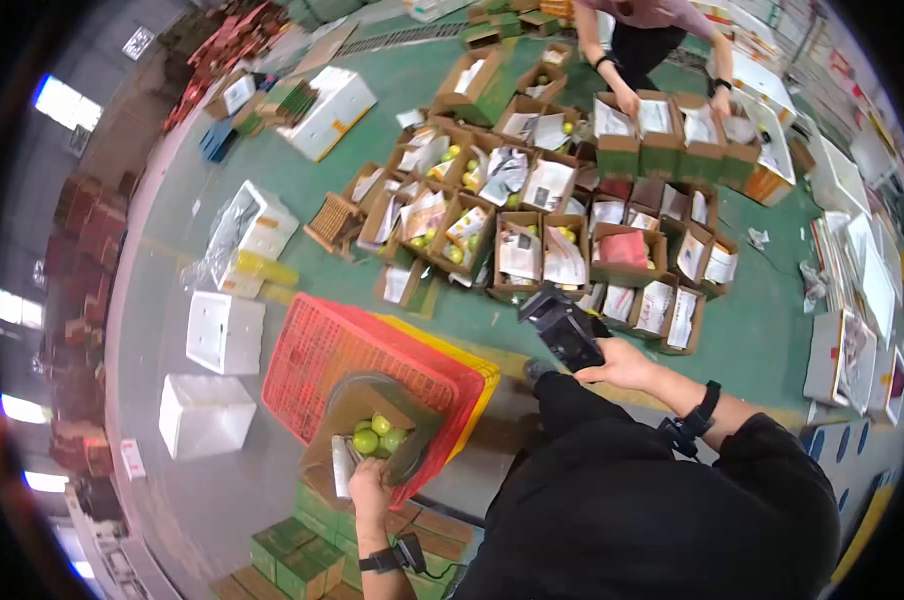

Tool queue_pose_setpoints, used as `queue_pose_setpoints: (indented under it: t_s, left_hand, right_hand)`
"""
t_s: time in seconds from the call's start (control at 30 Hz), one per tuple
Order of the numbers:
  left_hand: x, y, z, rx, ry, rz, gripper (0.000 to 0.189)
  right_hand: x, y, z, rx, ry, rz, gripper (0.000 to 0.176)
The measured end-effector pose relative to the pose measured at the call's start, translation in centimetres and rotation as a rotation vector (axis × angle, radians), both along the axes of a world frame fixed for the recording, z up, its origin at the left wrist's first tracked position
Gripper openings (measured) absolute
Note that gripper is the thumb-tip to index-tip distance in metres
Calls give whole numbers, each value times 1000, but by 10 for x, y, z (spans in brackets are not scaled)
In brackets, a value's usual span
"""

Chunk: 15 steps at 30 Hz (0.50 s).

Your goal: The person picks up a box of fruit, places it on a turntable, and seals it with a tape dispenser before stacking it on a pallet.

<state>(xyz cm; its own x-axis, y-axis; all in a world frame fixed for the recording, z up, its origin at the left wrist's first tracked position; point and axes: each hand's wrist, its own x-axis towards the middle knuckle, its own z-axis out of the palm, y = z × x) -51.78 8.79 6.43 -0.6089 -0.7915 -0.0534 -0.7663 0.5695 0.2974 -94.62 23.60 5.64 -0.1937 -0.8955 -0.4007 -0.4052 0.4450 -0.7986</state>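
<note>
An open cardboard box [412, 405] with several green round fruits [367, 440] and folded printed paper [342, 466] inside rests on a grey round surface over a red plastic crate [337, 345]. My left hand [370, 484] is closed at the near edge of this box, beside the paper; its fingertips are partly hidden. Out to the right, my right hand [620, 365] is wrapped round a black handheld device [564, 328] with a boxy head, whose exact kind I cannot make out. It hangs above the floor, short of the filled boxes.
Several paper-lined fruit boxes [520, 250] cover the green floor ahead. Behind them a co-worker [652, 30] bends with both hands on boxes. White foam boxes [225, 333] stand left; green cartons [297, 560] are stacked by my left arm. A yellow crate [485, 375] lies under the red one.
</note>
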Motion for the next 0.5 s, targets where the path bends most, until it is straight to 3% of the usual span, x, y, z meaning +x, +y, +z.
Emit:
queue_pose_setpoints:
  t_s: [0.1,0.13,0.23,0.27,0.3,0.37,0.4,0.47,0.5]
  left_hand:
    - [32,9,-11,41,-56,154,9]
    - [19,13,8,21,-87,125,12]
    - [26,13,11,52,-26,236,15]
    - [24,12,19,126,156,351,21]
    - [24,16,28,35,241,401,36]
    - [39,21,33,-311,244,683,44]
    - [54,20,26,-317,241,714,44]
    - [105,15,-12,-457,-46,1120,51]
    - [138,6,-37,-23,187,1114,55]
  right_hand:
    - [23,-53,-13,-44,-60,150,50]
    - [34,-74,-14,-33,-62,203,48]
    - [76,-129,-11,-96,-208,333,44]
    - [90,-148,-8,-174,-191,395,44]
    - [103,-159,-3,-252,-232,435,42]
    - [137,-177,-11,-314,-256,540,41]
    - [156,-182,-15,-312,-259,572,41]
    - [201,-190,-27,-490,-244,608,42]
    - [221,-196,-32,-498,-250,636,42]
